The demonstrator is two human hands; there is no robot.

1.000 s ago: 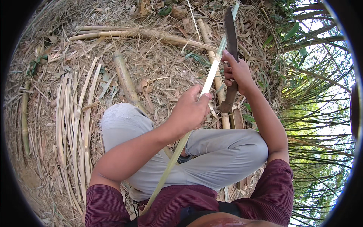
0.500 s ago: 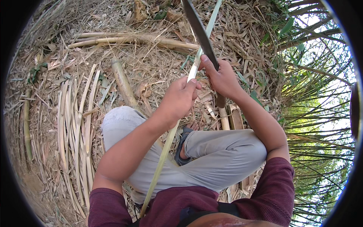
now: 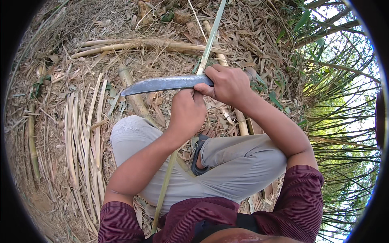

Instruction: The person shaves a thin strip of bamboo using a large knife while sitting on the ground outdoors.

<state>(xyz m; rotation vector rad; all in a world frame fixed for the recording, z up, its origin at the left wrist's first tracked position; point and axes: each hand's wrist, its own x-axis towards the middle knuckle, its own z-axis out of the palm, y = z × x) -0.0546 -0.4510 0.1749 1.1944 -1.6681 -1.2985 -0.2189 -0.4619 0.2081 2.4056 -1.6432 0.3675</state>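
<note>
A long, narrow pale-green bamboo strip [image 3: 212, 38] runs from the top of the view down past my lap. Its lower part crosses over my grey trousers. My left hand [image 3: 187, 111] is closed around the strip near its middle. In my right hand [image 3: 231, 85] is a machete with a dark, curved blade [image 3: 162, 84]. The blade lies nearly level, its tip pointing left, and crosses over the strip just above my left hand. My right thumb presses near the base of the blade. The exact contact between edge and strip is hidden.
Many split bamboo strips [image 3: 85, 150] lie in a bundle at the left. A bamboo pole [image 3: 135, 95] rests beyond my left knee, and cut stalks [image 3: 150, 43] lie farther off. Dry leaves cover the ground. Thin bamboo branches [image 3: 340, 137] stand at the right.
The machete has swung from pointing up and away to lying crosswise, tip left. My right hand has turned and come down slightly; my left hand has shifted slightly down and left.
</note>
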